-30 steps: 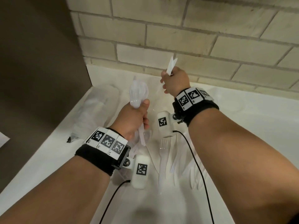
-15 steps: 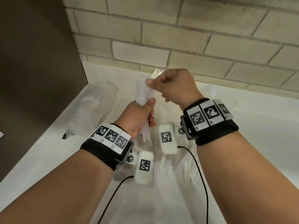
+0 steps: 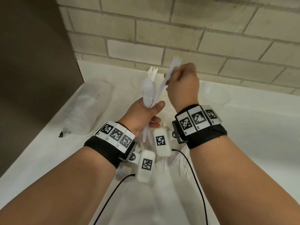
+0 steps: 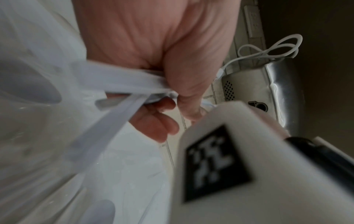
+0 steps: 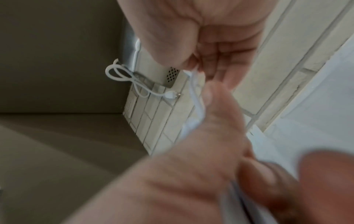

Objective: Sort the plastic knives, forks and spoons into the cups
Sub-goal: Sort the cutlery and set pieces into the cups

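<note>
White counter [image 3: 243, 151] backed by a pale brick wall [image 3: 178, 30] fills the head view. At the left edge a clear plastic sleeve [image 3: 84, 108] is laid flat. At centre, a bundle of cutlery [image 3: 148, 90] is clenched upright in the left hand [image 3: 142, 117], apparently so single pieces can be drawn out. Just right of it, a fork [image 3: 168, 73] is pinched by the right hand [image 3: 183, 85], tines raised. A clear cup [image 3: 215, 93] is seen at right, probably the destination. Loose pieces [image 3: 177, 164] are left lower centre.

White plastic cutlery bundle [image 3: 150, 88] upright in fist; one fork [image 3: 168, 73] tilted beside it; clear cup [image 3: 215, 93] on counter
</note>
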Demonstrator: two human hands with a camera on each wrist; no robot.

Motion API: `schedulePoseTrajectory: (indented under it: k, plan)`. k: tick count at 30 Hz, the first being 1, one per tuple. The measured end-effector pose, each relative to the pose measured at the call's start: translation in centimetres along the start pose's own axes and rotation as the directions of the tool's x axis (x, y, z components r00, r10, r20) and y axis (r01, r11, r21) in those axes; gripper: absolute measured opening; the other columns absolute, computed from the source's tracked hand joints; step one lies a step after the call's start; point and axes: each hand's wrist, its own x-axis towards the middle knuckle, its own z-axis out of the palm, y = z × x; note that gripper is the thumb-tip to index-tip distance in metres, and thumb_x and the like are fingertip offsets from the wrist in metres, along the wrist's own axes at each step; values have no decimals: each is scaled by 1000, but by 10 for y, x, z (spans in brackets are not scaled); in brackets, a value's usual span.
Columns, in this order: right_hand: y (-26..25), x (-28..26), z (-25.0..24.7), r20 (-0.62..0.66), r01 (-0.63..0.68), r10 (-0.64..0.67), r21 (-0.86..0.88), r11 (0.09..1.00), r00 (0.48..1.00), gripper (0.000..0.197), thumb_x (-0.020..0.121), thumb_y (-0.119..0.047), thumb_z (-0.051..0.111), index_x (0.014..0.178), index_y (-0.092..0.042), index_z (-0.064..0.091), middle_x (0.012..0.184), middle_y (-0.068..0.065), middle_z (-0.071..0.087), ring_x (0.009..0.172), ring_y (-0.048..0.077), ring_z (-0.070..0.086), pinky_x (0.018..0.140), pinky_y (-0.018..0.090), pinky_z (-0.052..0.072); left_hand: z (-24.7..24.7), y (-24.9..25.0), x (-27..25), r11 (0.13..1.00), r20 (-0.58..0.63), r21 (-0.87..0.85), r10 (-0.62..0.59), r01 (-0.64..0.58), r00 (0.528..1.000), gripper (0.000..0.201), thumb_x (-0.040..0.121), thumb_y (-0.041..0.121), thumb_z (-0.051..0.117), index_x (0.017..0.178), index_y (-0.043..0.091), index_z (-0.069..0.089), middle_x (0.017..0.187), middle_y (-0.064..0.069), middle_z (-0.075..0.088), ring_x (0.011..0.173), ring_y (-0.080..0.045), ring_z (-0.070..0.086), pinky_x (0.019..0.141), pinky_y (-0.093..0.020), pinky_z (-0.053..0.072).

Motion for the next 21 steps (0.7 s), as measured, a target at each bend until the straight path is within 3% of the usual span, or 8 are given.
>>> schedulePoseTrajectory:
  k: [2, 5, 9, 11, 13, 16, 19, 21]
  plan:
    - [-6, 1, -6, -65, -17, 31, 207, 978, 997, 10, 100, -19, 36, 95, -11, 39, 80, 12, 66, 62, 23, 70, 58, 39, 58, -2, 0, 1, 1000, -27, 6, -9, 10, 1000, 29, 84, 27, 71, 92, 11, 48, 69, -2, 51, 45, -10, 56, 48, -26, 52]
    - [-12, -1, -10, -16, -30, 36, 249, 968, 999, 8, 101, -19, 37, 96, -12, 36, 71, 6, 58, 45, 17, 61, 44, 31, 52, -4, -2, 4, 993, -100, 117, 3, 9, 995, 32, 80, 30, 75, 90, 12, 49, 65, -1, 47, 43, -12, 44, 44, -25, 42]
    - [1, -7, -9, 305, -136, 122, 26, 990, 945, 31, 83, -34, 71, 98, -15, 51, 74, -3, 58, 62, 15, 56, 58, 33, 50, -5, -1, 10, 985, -168, 172, 16, 14, 986, 39, 77, 32, 77, 101, 14, 52, 77, -3, 52, 51, -15, 44, 48, -27, 40]
    - [9, -16, -7, 449, -226, 207, -12, 974, 869, 36, 71, -38, 81, 89, -15, 59, 75, -2, 61, 59, 10, 56, 53, 24, 44, -5, -1, 10, 976, -128, 217, 41, -12, 991, 42, 77, 29, 75, 111, 14, 54, 88, -7, 60, 56, -14, 48, 47, -26, 41]
    - [14, -23, -5, 507, -268, 216, 30, 963, 834, 26, 72, -30, 82, 78, -14, 62, 70, -1, 65, 49, 3, 56, 45, 16, 40, -3, 1, 6, 970, -9, 231, 86, -82, 996, 26, 79, 15, 66, 105, 15, 59, 87, -5, 68, 58, -11, 51, 47, -25, 39]
    - [16, -27, -4, 525, -312, 218, 97, 945, 823, 18, 81, -23, 75, 82, -8, 65, 67, 4, 66, 47, 7, 56, 45, 21, 41, 0, 6, -6, 995, 65, 29, 92, -94, 994, 19, 74, -5, 53, 82, 12, 52, 53, 9, 60, 46, -6, 47, 50, -25, 32]
    - [15, -27, -7, 547, -317, 223, 82, 945, 807, 18, 89, -20, 65, 73, -13, 62, 52, -5, 58, 45, 8, 50, 46, 24, 40, -2, 4, -6, 967, 125, -253, 22, 10, 992, 18, 65, 14, 51, 82, 13, 47, 60, 2, 52, 49, -12, 42, 52, -28, 32]
    - [17, -26, -8, 545, -319, 224, 86, 944, 808, 20, 92, -19, 60, 73, -13, 62, 54, -4, 58, 50, 10, 51, 49, 25, 40, -1, 4, -6, 968, 104, -250, 22, 5, 994, 23, 70, 23, 53, 90, 13, 47, 68, -1, 50, 52, -13, 44, 52, -29, 36]
